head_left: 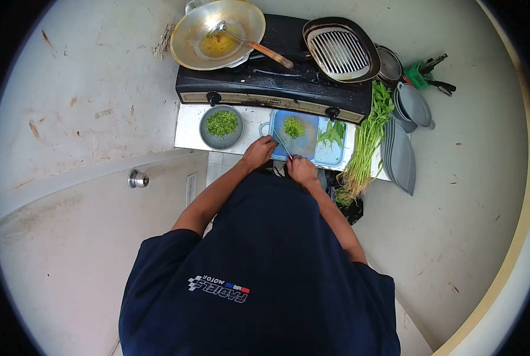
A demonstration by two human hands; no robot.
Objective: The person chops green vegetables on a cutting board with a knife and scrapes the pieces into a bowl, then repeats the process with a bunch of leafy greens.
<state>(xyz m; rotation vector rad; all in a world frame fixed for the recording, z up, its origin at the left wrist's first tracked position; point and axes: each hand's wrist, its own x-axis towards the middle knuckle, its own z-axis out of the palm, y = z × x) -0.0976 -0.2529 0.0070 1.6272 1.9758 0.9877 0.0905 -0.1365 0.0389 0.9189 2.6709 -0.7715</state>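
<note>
My right hand (302, 170) is closed around the handle of a knife (282, 144). Its thin blade points up and left across a blue cutting board (306, 148). Just beyond the blade lies a small heap of chopped greens (293, 127). Whole green leaves (333, 133) rest on the board's right part. My left hand (259, 154) has its fingers curled at the board's near left edge, below the board's loop handle. To the left stands a grey bowl (221, 141) with more chopped greens (222, 123) in it.
Behind the board is a black gas stove (277, 89) bearing a wok (185, 44) with a wooden-handled ladle (271, 54) and a grill pan (342, 53). At right are a bunch of long-stemmed greens (368, 136), grey plates (400, 157) and a green basket (416, 76). A door (99, 237) stands left.
</note>
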